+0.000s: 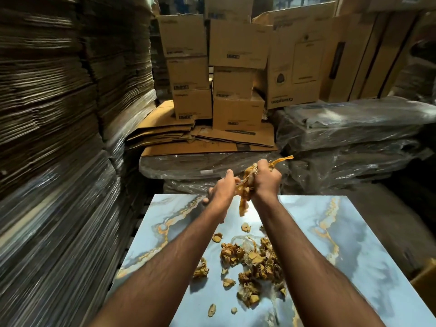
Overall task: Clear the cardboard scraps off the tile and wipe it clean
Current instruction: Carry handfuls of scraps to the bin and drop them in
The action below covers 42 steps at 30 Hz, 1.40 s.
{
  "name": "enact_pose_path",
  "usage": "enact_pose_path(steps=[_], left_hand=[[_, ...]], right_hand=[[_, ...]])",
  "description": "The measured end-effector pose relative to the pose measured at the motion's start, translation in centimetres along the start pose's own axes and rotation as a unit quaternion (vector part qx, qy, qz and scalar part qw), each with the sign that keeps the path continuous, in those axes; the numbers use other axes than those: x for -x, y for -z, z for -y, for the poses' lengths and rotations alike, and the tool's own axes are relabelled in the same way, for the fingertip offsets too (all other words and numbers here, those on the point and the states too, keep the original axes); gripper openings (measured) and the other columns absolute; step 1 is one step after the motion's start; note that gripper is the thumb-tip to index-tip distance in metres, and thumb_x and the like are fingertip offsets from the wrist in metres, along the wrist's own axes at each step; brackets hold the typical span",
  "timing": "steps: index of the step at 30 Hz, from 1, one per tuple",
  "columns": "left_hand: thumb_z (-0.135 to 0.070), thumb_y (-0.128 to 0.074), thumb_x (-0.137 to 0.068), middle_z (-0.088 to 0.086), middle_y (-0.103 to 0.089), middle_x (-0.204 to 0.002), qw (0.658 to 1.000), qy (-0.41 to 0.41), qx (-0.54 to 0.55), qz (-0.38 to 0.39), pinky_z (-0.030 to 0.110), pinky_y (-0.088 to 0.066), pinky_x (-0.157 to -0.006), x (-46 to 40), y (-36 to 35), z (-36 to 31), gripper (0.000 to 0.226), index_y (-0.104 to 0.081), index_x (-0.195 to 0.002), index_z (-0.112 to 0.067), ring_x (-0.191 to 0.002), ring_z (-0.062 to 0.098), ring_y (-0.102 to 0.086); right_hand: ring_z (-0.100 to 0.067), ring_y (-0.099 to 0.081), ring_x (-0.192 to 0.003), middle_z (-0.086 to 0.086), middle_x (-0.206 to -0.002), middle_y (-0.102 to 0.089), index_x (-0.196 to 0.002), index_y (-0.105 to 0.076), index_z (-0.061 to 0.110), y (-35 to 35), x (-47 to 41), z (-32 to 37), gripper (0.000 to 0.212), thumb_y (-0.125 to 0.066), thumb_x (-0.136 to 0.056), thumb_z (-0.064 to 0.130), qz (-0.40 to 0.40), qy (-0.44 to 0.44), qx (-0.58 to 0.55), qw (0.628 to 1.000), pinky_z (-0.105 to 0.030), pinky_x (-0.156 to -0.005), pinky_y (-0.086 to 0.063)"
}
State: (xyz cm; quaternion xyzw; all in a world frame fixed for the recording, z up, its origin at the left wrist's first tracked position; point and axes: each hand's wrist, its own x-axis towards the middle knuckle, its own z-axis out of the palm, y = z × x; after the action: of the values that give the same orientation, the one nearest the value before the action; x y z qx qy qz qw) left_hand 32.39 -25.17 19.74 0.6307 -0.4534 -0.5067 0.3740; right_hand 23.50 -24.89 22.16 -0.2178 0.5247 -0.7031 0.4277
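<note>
Above the tile's far edge, right hand and left hand both grip one scrap bundle; loose cardboard scraps lie mid-tile.

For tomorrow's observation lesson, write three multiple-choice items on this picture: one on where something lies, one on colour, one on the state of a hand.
1. Where does the main heap of cardboard scraps lie?
A. on the tile, between the forearms
B. on the stacked boxes
C. on the floor at left

2. What colour is the tile?
A. plain red
B. pale blue with gold veins
C. black

3. What is the right hand doing?
A. resting flat on the tile
B. hanging idle
C. gripping a bundle of scraps

Answers: 1 A, the heap sits on the tile's bare face; 2 B, gold streaks cross the blue; 3 C, fingers curl round the bundle above the far edge.
</note>
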Motion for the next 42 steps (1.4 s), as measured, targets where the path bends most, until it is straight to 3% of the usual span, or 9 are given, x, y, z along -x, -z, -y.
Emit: enact_pose_path(steps=[5,9,14,21,25,31,35,38,42], left_hand=[[-0.055,-0.027,-0.100,0.007,-0.064,-0.116,0.981,0.052,0.159,0.101,0.033,-0.038,-0.076,1.9,-1.0,1.1,0.056,-0.067,-0.109,-0.017,-0.096,0.016,-0.050],[-0.053,-0.039,-0.091,0.010,-0.072,-0.104,0.924,0.138,0.316,0.166,0.046,-0.046,-0.094,2.6,-2.2,0.5,0.054,-0.072,-0.103,-0.012,-0.098,0.027,-0.063],[-0.025,-0.038,-0.094,0.008,-0.071,-0.085,0.899,0.119,0.398,0.137,0.035,-0.052,-0.085,2.7,-3.2,-1.8,0.037,-0.072,-0.088,-0.011,-0.085,0.024,-0.067],[-0.045,-0.041,-0.097,0.004,-0.064,-0.069,0.897,0.132,0.417,0.063,0.032,-0.049,-0.073,2.4,-4.9,-2.8,0.047,-0.066,-0.070,-0.016,-0.071,0.021,-0.062],[-0.041,-0.051,-0.094,0.006,-0.066,-0.073,0.910,0.185,0.371,0.005,0.031,-0.051,-0.084,1.8,-6.2,-2.0,0.037,-0.066,-0.073,-0.014,-0.091,0.022,-0.067],[-0.028,-0.037,-0.103,0.002,-0.048,-0.065,0.928,0.210,0.306,-0.042,0.026,-0.041,-0.054,2.0,-6.2,-0.4,0.033,-0.047,-0.074,-0.015,-0.058,0.015,-0.045],[-0.055,-0.035,-0.097,0.000,-0.069,-0.077,0.901,0.169,0.374,-0.137,0.042,-0.047,-0.098,2.0,-4.6,3.1,0.046,-0.061,-0.090,-0.018,-0.074,0.015,-0.066],[-0.041,-0.037,-0.101,0.013,-0.058,-0.083,0.862,0.189,0.425,-0.199,0.032,-0.045,-0.068,3.8,-0.8,5.5,0.040,-0.056,-0.087,-0.009,-0.077,0.024,-0.055],[-0.026,-0.028,-0.104,0.011,-0.055,-0.086,0.833,0.156,0.455,-0.273,0.028,-0.040,-0.076,7.9,6.3,8.1,0.036,-0.052,-0.092,-0.002,-0.085,0.026,-0.053]], right_hand=[[-0.016,-0.050,-0.045,-0.002,-0.053,-0.057,-0.064,-0.056,0.012,-0.4,0.1,2.5,0.023,-0.051,-0.085,0.018,-0.002,-0.091,-0.098,0.991,-0.021,-0.048,-0.041],[-0.015,-0.048,-0.043,-0.002,-0.056,-0.055,-0.070,-0.057,0.014,0.0,0.3,2.7,0.018,-0.051,-0.085,0.020,0.011,-0.105,-0.107,0.989,-0.019,-0.045,-0.041],[-0.015,-0.051,-0.053,0.001,-0.055,-0.053,-0.058,-0.054,0.019,2.2,-0.4,-0.8,0.029,-0.054,-0.085,0.027,0.076,0.098,0.055,0.991,-0.031,-0.056,-0.043],[-0.022,-0.051,-0.073,-0.007,-0.076,-0.056,-0.080,-0.053,0.009,4.8,-2.2,-2.9,0.025,-0.046,-0.094,0.028,0.168,0.369,0.301,0.863,-0.038,-0.063,-0.039],[-0.020,-0.046,-0.076,-0.004,-0.080,-0.053,-0.083,-0.054,0.011,6.2,-3.4,-4.2,0.037,-0.034,-0.094,0.040,0.271,0.332,0.342,0.836,-0.036,-0.066,-0.036],[-0.016,-0.056,-0.097,-0.008,-0.091,-0.051,-0.084,-0.056,0.025,7.1,-1.1,-6.3,0.048,-0.025,-0.099,0.059,0.344,0.180,0.223,0.894,-0.047,-0.080,-0.051],[-0.037,-0.062,-0.101,-0.021,-0.101,-0.064,-0.091,-0.066,0.013,5.5,0.5,-8.7,0.087,-0.022,-0.082,0.088,0.337,-0.001,0.176,0.925,-0.055,-0.090,-0.051],[-0.034,-0.058,-0.096,-0.012,-0.089,-0.061,-0.073,-0.058,0.021,2.9,4.8,-9.7,0.058,-0.031,-0.089,0.069,0.328,0.024,0.254,0.910,-0.047,-0.090,-0.048],[-0.027,-0.053,-0.074,-0.004,-0.066,-0.055,-0.056,-0.049,0.016,-1.1,11.6,-12.3,0.031,-0.052,-0.081,0.033,0.379,0.048,0.278,0.881,-0.040,-0.067,-0.043]])
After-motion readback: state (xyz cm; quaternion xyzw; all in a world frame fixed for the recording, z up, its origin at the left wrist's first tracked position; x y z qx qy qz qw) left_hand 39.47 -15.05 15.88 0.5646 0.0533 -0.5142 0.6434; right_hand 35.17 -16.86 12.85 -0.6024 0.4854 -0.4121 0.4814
